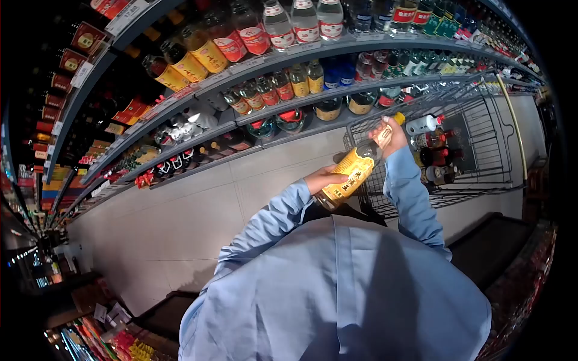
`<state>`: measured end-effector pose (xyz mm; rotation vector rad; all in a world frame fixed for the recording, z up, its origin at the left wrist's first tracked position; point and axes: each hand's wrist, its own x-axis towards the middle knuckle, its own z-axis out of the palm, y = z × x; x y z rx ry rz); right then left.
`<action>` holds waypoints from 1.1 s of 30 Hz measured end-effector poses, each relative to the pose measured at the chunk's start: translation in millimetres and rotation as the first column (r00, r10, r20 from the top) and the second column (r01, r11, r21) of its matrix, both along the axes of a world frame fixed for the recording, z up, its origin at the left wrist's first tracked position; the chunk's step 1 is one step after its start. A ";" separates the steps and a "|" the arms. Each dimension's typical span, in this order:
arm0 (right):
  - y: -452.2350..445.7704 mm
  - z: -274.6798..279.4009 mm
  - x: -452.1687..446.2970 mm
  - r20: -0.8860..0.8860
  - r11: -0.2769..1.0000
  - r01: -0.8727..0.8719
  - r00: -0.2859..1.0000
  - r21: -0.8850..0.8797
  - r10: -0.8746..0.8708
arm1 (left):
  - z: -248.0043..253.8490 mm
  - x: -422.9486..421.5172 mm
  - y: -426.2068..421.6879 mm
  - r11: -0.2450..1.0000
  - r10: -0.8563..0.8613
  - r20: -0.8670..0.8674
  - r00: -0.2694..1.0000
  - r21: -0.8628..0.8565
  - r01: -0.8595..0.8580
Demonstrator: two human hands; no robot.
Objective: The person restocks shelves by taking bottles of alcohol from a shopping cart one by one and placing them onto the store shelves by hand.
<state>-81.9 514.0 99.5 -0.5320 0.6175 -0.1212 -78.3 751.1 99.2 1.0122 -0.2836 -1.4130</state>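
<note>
Both my hands hold one clear glass bottle with a yellow label and a yellow cap, tilted so its neck points up and right. My left hand is wrapped around the lower body, thumb across the label. Around the neck, just under the cap, closes my right hand. The bottle is over the near left edge of a wire shopping cart. Inside the cart lie several bottles, among them a white bottle with a red cap and a dark bottle.
Shelves of bottles curve along the far side, with clear red-label bottles on top and big round jars at the bottom. Tiled floor lies between shelf and body. Low dark platforms stand behind on both sides.
</note>
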 end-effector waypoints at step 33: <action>8.6 -25.9 21.9 0.036 0.415 -0.210 0.859 -0.885 0.511 | -116.2 155.5 -42.4 0.942 -0.319 0.947 -0.044 0.311 -0.126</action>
